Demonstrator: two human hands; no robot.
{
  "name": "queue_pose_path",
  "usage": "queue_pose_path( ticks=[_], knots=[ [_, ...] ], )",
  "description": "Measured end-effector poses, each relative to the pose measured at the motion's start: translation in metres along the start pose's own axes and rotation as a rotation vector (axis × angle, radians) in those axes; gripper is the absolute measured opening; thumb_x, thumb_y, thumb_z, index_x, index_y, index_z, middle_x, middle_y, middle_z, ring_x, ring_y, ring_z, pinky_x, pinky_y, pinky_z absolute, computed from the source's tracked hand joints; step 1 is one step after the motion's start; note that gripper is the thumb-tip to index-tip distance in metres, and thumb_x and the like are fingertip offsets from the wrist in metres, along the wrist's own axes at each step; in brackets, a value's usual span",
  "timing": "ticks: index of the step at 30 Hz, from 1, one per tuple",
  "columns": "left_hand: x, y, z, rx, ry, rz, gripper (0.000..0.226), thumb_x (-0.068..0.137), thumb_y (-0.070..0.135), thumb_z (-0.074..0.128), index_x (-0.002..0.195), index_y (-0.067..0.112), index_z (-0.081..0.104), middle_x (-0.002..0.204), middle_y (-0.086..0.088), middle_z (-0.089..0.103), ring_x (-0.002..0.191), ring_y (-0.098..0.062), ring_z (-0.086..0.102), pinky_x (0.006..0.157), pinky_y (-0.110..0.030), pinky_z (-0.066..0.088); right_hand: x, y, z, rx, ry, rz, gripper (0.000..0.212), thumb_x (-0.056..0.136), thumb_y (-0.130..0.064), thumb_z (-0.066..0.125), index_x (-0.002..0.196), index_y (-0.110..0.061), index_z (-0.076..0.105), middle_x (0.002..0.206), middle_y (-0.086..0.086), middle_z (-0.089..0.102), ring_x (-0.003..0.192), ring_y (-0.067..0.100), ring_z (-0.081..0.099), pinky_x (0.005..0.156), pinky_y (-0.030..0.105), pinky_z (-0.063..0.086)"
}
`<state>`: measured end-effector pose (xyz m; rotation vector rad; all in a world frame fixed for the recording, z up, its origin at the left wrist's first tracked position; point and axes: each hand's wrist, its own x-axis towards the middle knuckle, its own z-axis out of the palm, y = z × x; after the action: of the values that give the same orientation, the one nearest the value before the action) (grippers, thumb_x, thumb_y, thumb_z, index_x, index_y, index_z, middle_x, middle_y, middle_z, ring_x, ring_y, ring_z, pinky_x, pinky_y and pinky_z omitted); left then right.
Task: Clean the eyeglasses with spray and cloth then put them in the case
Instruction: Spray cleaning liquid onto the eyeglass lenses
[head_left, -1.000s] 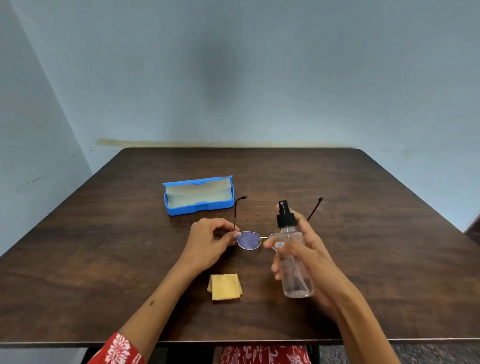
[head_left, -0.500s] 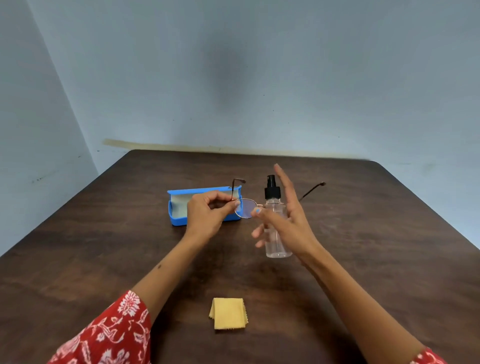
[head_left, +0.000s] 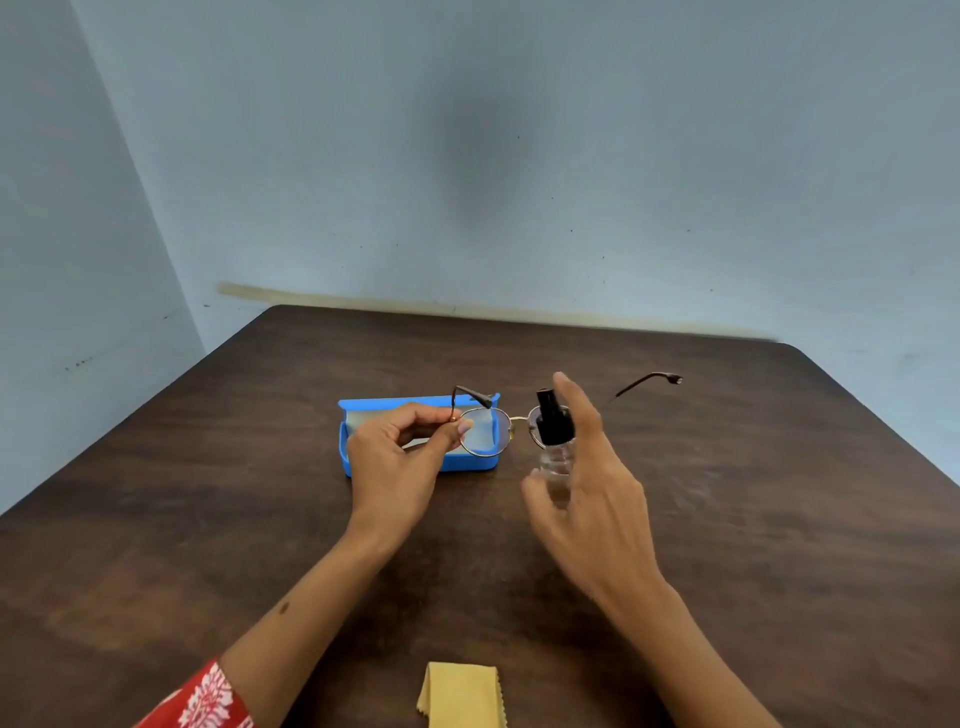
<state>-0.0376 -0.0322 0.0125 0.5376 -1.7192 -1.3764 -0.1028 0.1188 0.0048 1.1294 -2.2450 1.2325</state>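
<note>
Above the middle of the desk (head_left: 727, 519), the left hand (head_left: 400, 457) pinches the eyeglasses (head_left: 511, 423) at the left hinge between thumb and curled fingers, holding them clear of the surface with both temples open. Compared with a second ago the pair has been raised and carried farther out, so that the left lens now sits in front of the blue case (head_left: 363, 457) from this view. The right hand (head_left: 587, 499) grips the spray bottle (head_left: 555, 441), thumb round its body and the forefinger stretched up beside the black pump top; half a second ago that finger stood higher and straighter, which suggests it is coming down to press. The nozzle sits right at the right lens, so spraying looks imminent; wiping and casing remain.

Thin gold wire rims hold rounded lenses; the temples are slim, dark and hooked at the tips. Clear plastic forms the bottle, a small cylinder under a matte black sprayer. Open and rigid, the case shows a pale lining. At the near edge lies the yellow cloth (head_left: 460, 693), folded, soft, with pinked edges. Dark wood grain marks the desk
</note>
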Motion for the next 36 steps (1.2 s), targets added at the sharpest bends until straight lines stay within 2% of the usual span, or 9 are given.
queue_pose_path(
  ticks=[3, 8, 12, 14, 19, 22, 30, 33, 36],
  knots=[
    [0.002, -0.001, -0.001, -0.008, 0.027, -0.001, 0.015, 0.071, 0.008, 0.078, 0.072, 0.021, 0.071, 0.075, 0.004, 0.073, 0.075, -0.015, 0.071, 0.071, -0.025, 0.057, 0.001, 0.002, 0.003, 0.135, 0.022, -0.003, 0.089, 0.076, -0.021, 0.062, 0.144, -0.049, 0.011, 0.084, -0.02, 0.061, 0.061, 0.005, 0.057, 0.061, 0.012, 0.046],
    [0.001, -0.001, -0.001, 0.007, 0.036, 0.024, 0.014, 0.071, 0.008, 0.078, 0.073, 0.021, 0.071, 0.075, 0.007, 0.072, 0.075, -0.009, 0.07, 0.072, -0.023, 0.056, -0.006, -0.007, 0.012, 0.37, 0.072, -0.084, 0.082, 0.075, -0.009, 0.067, 0.14, -0.045, 0.031, 0.089, -0.009, 0.063, 0.066, 0.016, 0.064, 0.061, 0.028, 0.054],
    [0.0, 0.001, 0.0, 0.003, 0.046, 0.041, 0.014, 0.071, 0.008, 0.078, 0.074, 0.02, 0.07, 0.077, 0.008, 0.072, 0.076, -0.004, 0.069, 0.07, -0.017, 0.054, -0.007, -0.005, 0.018, 0.174, 0.124, -0.138, 0.08, 0.072, -0.013, 0.069, 0.138, -0.041, 0.033, 0.098, -0.014, 0.063, 0.058, 0.0, 0.053, 0.059, 0.014, 0.047],
    [-0.001, 0.002, 0.001, -0.011, 0.044, 0.051, 0.015, 0.071, 0.007, 0.078, 0.072, 0.019, 0.07, 0.076, 0.01, 0.071, 0.075, -0.002, 0.068, 0.068, -0.013, 0.052, -0.007, -0.003, 0.018, 0.115, 0.142, -0.152, 0.077, 0.072, -0.015, 0.067, 0.138, -0.037, 0.033, 0.103, -0.014, 0.06, 0.06, -0.001, 0.049, 0.06, 0.01, 0.044],
    [-0.002, -0.002, 0.003, 0.0, 0.032, 0.078, 0.012, 0.072, 0.007, 0.077, 0.076, 0.017, 0.071, 0.077, 0.008, 0.072, 0.077, -0.006, 0.069, 0.071, -0.019, 0.055, -0.005, 0.0, 0.022, 0.024, 0.046, -0.113, 0.085, 0.074, -0.016, 0.061, 0.144, -0.041, 0.02, 0.088, -0.002, 0.059, 0.055, 0.011, 0.049, 0.057, 0.026, 0.049],
    [-0.002, -0.004, 0.003, 0.001, 0.03, 0.089, 0.015, 0.072, 0.008, 0.077, 0.075, 0.02, 0.07, 0.078, 0.007, 0.072, 0.078, -0.01, 0.07, 0.072, -0.022, 0.056, -0.005, 0.004, 0.026, -0.009, -0.023, -0.092, 0.082, 0.077, -0.018, 0.06, 0.143, -0.047, 0.021, 0.096, 0.001, 0.06, 0.053, 0.012, 0.052, 0.056, 0.034, 0.053],
    [-0.002, -0.004, 0.002, -0.023, 0.046, 0.075, 0.016, 0.073, 0.008, 0.077, 0.075, 0.022, 0.069, 0.079, 0.0, 0.072, 0.08, -0.016, 0.071, 0.075, -0.029, 0.057, -0.005, 0.001, 0.025, -0.07, -0.058, -0.099, 0.076, 0.078, -0.014, 0.064, 0.138, -0.043, 0.028, 0.095, 0.0, 0.06, 0.054, 0.008, 0.056, 0.056, 0.028, 0.052],
    [-0.001, -0.003, 0.0, 0.007, 0.033, 0.091, 0.014, 0.074, 0.009, 0.076, 0.078, 0.021, 0.07, 0.079, 0.003, 0.072, 0.08, -0.01, 0.07, 0.073, -0.024, 0.056, -0.003, 0.001, 0.023, -0.046, -0.039, -0.1, 0.083, 0.077, -0.011, 0.064, 0.142, -0.043, 0.024, 0.083, 0.0, 0.058, 0.054, 0.009, 0.052, 0.054, 0.027, 0.051],
    [-0.001, -0.003, 0.0, 0.026, 0.031, 0.109, 0.013, 0.075, 0.011, 0.076, 0.08, 0.02, 0.07, 0.08, 0.003, 0.072, 0.081, -0.01, 0.069, 0.073, -0.024, 0.056, -0.001, 0.001, 0.022, -0.06, -0.081, -0.106, 0.076, 0.078, -0.011, 0.063, 0.139, -0.042, 0.03, 0.084, -0.002, 0.058, 0.058, 0.008, 0.053, 0.056, 0.027, 0.051]
  ],
)
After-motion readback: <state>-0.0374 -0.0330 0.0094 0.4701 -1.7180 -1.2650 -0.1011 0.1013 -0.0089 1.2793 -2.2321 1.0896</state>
